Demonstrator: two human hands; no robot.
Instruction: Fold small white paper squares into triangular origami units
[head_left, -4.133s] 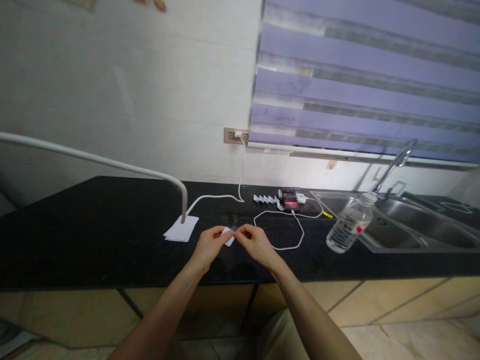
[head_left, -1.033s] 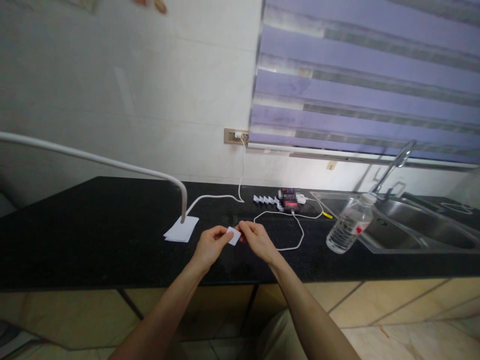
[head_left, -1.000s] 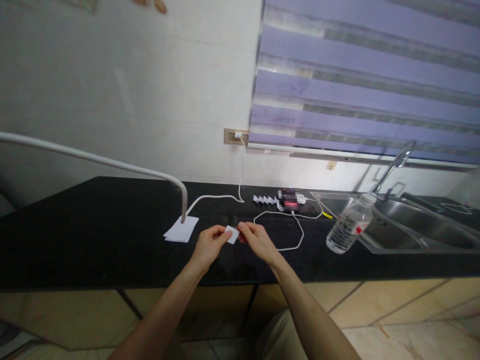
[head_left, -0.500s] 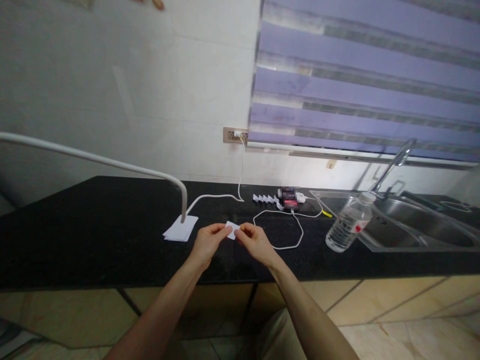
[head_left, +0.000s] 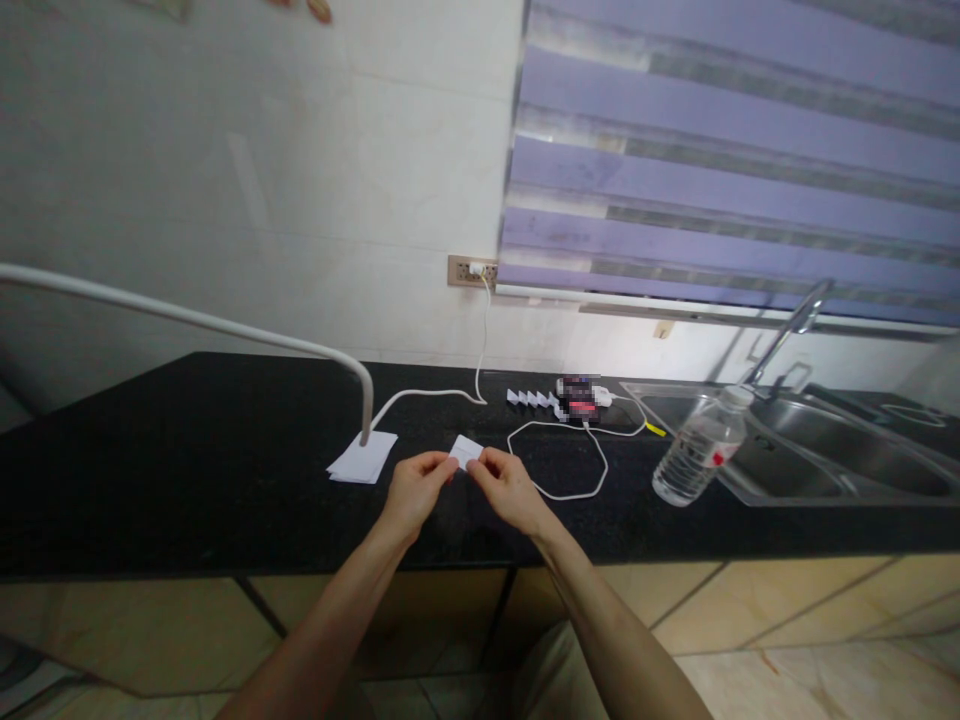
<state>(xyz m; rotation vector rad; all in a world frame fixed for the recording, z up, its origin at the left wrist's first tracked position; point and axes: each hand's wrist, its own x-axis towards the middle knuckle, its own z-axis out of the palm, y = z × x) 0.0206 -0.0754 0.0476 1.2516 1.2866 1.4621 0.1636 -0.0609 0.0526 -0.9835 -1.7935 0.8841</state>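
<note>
A small white piece of paper (head_left: 466, 450) is pinched between both my hands just above the black countertop (head_left: 187, 470). My left hand (head_left: 415, 492) grips its left edge with thumb and fingers closed. My right hand (head_left: 507, 487) holds its right edge the same way. A stack of white paper squares (head_left: 363, 457) lies to the left of my hands. Several small folded white paper pieces (head_left: 531, 399) stand in a row near the wall.
A white lamp arm (head_left: 187, 320) arches from the left down onto the paper stack. A white cable (head_left: 577, 460) loops by my right hand, near a small dark device (head_left: 579, 396). A plastic water bottle (head_left: 696, 445) leans at the steel sink (head_left: 810, 450).
The paper has been turned in my fingers and raised slightly, showing more of its flat face. Both hands stay in the same spot over the countertop.
</note>
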